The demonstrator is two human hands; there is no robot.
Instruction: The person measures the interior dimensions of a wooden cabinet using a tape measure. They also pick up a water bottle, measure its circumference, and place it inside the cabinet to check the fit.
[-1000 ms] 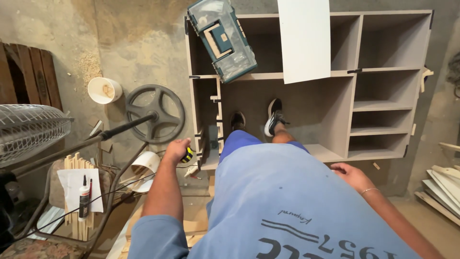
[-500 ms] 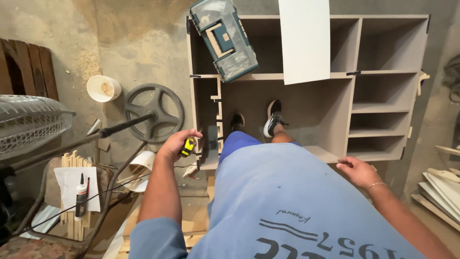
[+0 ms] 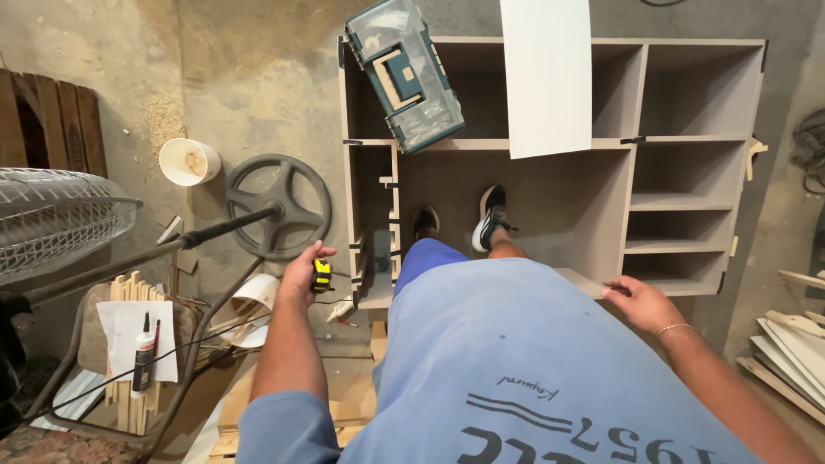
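My left hand (image 3: pixel 302 273) grips a small yellow and black tape measure (image 3: pixel 320 276), held at waist height just left of the shelf unit. My right hand (image 3: pixel 638 302) hangs loose and holds nothing, its fingers slightly curled, above the lower right corner of the grey wooden shelf unit (image 3: pixel 636 155) that lies flat on the floor. My two feet (image 3: pixel 490 216) stand inside its big middle compartment. A teal toolbox (image 3: pixel 404 72) with a see-through lid rests on the unit's upper left part. A white panel (image 3: pixel 546 76) lies across its top middle.
A fan on a stand, with a round black base (image 3: pixel 277 206) and wire cage (image 3: pixel 60 219), fills the left. A white bucket (image 3: pixel 188 161) sits beside it. A chair with paper, a glue tube (image 3: pixel 143 361) and wood strips stands at lower left. Boards (image 3: pixel 791 344) lie at right.
My left hand has lifted the tape measure a little and turned it up. My right hand has drifted slightly outward. The view has shifted down a touch.
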